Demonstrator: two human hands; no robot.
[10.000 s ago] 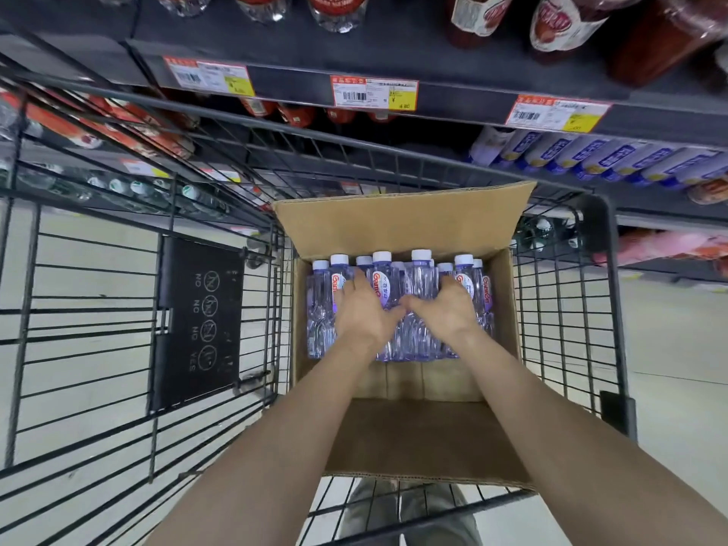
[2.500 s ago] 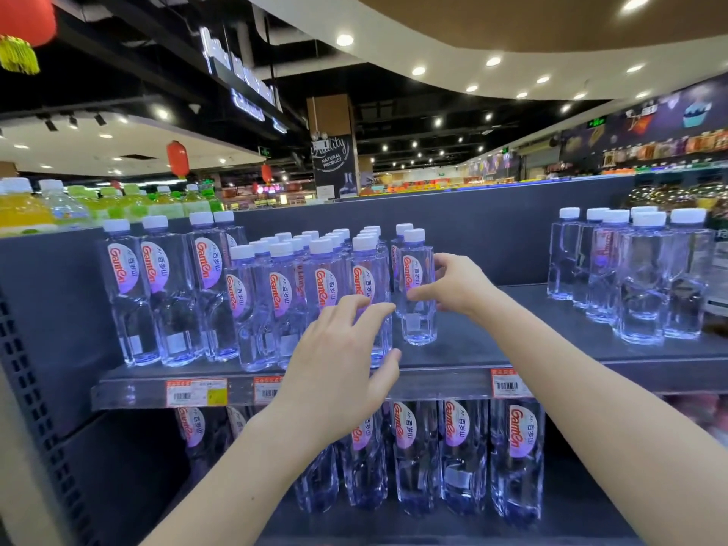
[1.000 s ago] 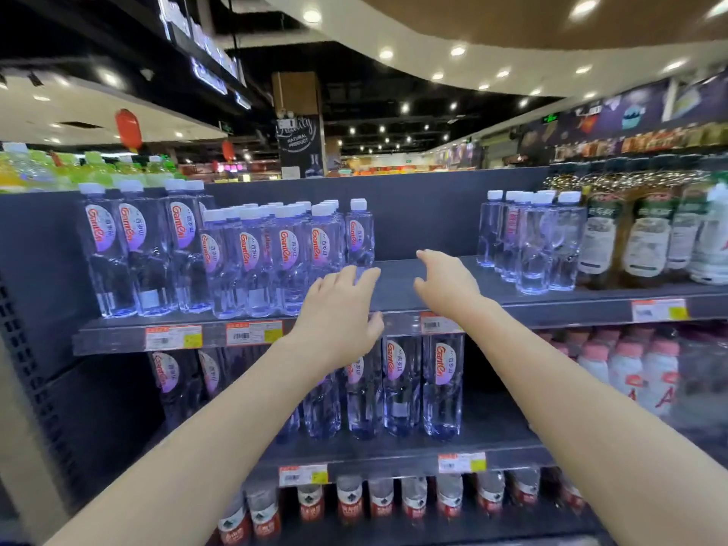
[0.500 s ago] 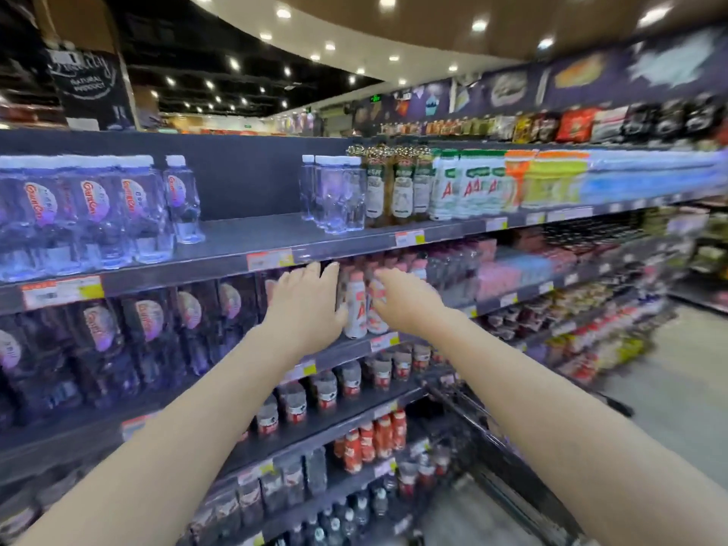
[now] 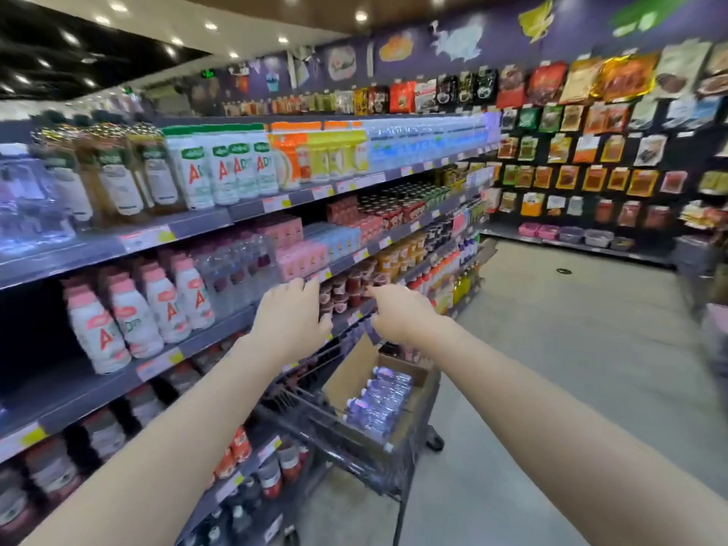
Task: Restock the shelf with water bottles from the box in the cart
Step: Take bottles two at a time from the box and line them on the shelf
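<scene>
The view has swung right since a moment ago, bringing the cart [image 5: 354, 455] into sight below the hands. The bottles [image 5: 380, 403] lie in the open box [image 5: 346, 378] inside the cart, just beside the shelf [image 5: 197, 226]. The left hand [image 5: 289, 321] and right hand [image 5: 402, 315] reach out above it, fingers loose, holding nothing.

Single head cam, wide-angle, fwd & down along aisle [image 5: 551, 348], shelf [image 5: 205, 224] at left, cart [image 5: 346, 455] close below.
</scene>
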